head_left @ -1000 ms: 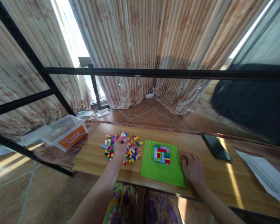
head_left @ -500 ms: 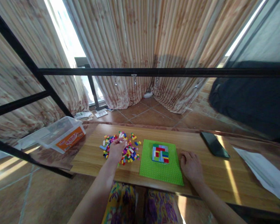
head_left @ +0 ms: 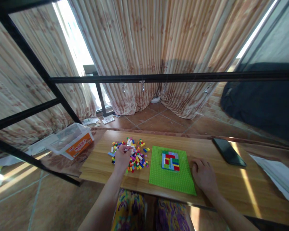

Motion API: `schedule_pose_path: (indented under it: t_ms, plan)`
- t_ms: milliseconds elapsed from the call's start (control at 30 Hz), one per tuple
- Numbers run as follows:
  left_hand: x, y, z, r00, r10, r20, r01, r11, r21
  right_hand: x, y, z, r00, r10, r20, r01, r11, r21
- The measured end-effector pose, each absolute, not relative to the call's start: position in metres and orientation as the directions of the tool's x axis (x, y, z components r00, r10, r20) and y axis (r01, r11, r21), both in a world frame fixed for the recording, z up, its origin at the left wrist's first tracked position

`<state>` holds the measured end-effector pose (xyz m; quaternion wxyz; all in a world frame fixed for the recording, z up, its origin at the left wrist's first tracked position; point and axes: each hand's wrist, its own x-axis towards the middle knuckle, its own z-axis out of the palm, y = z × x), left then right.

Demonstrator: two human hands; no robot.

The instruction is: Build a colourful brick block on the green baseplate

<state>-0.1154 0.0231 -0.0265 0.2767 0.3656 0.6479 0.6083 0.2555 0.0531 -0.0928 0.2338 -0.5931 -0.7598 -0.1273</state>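
bricks (head_left: 137, 161) still lie under the left hand (head_left: 122, 156).

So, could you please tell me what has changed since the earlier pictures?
The left hand has shifted slightly over the brick pile, a little toward the person; whether its fingertips took or released a brick is too small to tell. The right hand stays beside the green baseplate; the brick build and phone look unchanged.
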Motion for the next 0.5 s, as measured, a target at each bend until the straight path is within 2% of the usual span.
schedule_pose_path:
  t_ms: [67, 367, 500]
  plan:
    - [-0.1166, 0.0214, -0.0261, -0.549, 0.833, 0.074, 0.145, 0.007, 0.989, 0.2557, 0.0534, -0.0934, -0.187, 0.839, 0.511, 0.961, 0.263, -0.081]
    - [-0.113, 0.0221, -0.0193, -0.517, 0.855, -0.038, -0.047, 0.016, 0.999, 0.2562, 0.0541, -0.0956, -0.188, 0.84, 0.51, 0.961, 0.264, -0.08]
    - [-0.1155, 0.0194, -0.0197, -0.517, 0.856, -0.027, 0.082, 0.081, 0.993, 0.2561, 0.0543, -0.0949, -0.184, 0.847, 0.5, 0.963, 0.257, -0.082]
